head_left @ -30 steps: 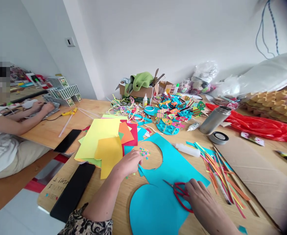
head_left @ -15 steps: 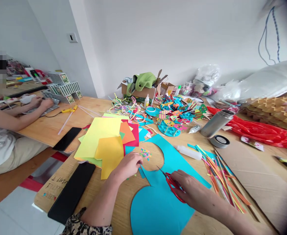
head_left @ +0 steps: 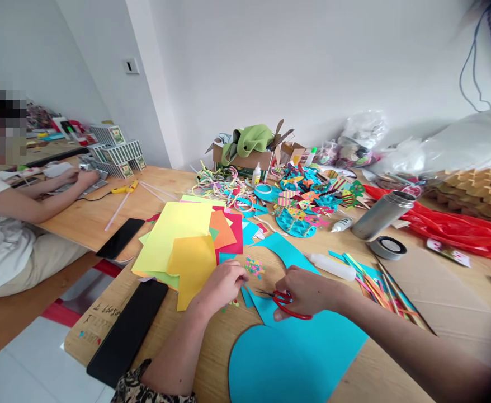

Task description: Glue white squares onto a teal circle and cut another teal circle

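Observation:
My right hand point(head_left: 306, 294) grips the red-handled scissors point(head_left: 285, 302), their blades pointing left over a large blue sheet of paper point(head_left: 287, 358) with curved cut edges. My left hand point(head_left: 227, 282) has its fingers pinched together near the sheet's narrow left tip; whatever lies between the fingertips is too small to make out. Just beyond those fingertips is a small heap of coloured paper bits point(head_left: 254, 267). A narrow blue paper piece point(head_left: 246, 296) lies below them. Left of this hand, a golden-yellow sheet point(head_left: 193, 271) overlaps a pale yellow one point(head_left: 174, 229).
A black phone point(head_left: 121, 238) and a long black case point(head_left: 128, 333) lie at left. Beyond the sheet are a glue bottle point(head_left: 333, 266), a metal flask point(head_left: 382, 215), its lid point(head_left: 388, 247) and decorated paper fish point(head_left: 298, 212). A co-worker point(head_left: 6, 235) sits at far left.
My right hand and the scissors have moved left over the blue sheet, closer to my left hand. The view has shifted slightly, while my left hand stays pinched.

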{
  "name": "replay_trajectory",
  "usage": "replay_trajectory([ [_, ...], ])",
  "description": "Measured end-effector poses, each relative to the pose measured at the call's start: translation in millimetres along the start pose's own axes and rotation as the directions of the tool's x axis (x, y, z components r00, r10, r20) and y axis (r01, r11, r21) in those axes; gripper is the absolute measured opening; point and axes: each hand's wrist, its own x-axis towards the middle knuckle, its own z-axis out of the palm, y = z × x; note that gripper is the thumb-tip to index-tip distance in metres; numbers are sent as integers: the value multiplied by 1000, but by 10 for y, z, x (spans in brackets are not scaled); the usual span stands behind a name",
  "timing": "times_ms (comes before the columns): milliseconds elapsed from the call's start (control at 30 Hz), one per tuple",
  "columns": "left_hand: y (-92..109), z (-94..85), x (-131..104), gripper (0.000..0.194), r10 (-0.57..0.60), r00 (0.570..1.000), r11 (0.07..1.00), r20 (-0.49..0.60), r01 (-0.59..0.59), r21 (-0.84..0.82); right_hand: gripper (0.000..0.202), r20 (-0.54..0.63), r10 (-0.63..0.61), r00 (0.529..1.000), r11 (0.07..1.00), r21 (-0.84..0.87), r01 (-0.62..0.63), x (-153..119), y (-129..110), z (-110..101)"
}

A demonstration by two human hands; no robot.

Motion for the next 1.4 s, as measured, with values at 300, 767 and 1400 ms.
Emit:
replay_trajectory([
  [300,-34,23,3,21,20,1000,1000,-22,-20,-4,56,-39,-128,991,992,-6,128,327,128,148],
  [767,-72,3,21,19,-71,967,997,-243,60,-53,35,-304,74,950,992,-77,-102,-284,-33,101],
  [1400,834,-23,50,26,-207,978,622,-11,123,-773,10,-342,563,752,787,-57,-615,-1381,-728,1335],
])
